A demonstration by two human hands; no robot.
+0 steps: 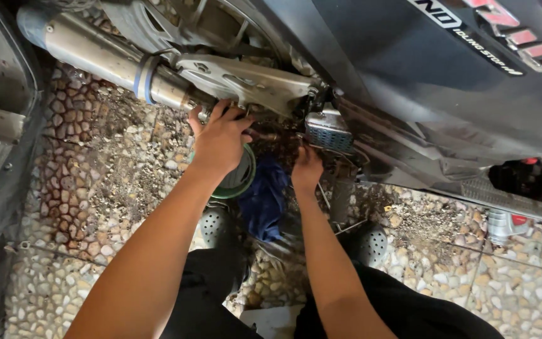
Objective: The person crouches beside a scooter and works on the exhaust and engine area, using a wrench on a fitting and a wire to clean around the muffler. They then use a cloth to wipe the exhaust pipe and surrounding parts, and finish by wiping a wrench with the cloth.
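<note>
Both hands work under the scooter (409, 81): left hand (221, 141) grips near the pipe (108, 59), right hand (307, 168) hidden, grip unclear.

Hidden under your scooter

Your right hand (307, 168) has its fingertips lost in the dark underside, so its grip can't be told; your left hand (221, 139) covers part of the green bowl (243, 177), and the exhaust pipe (95, 56) is cut off.
</note>
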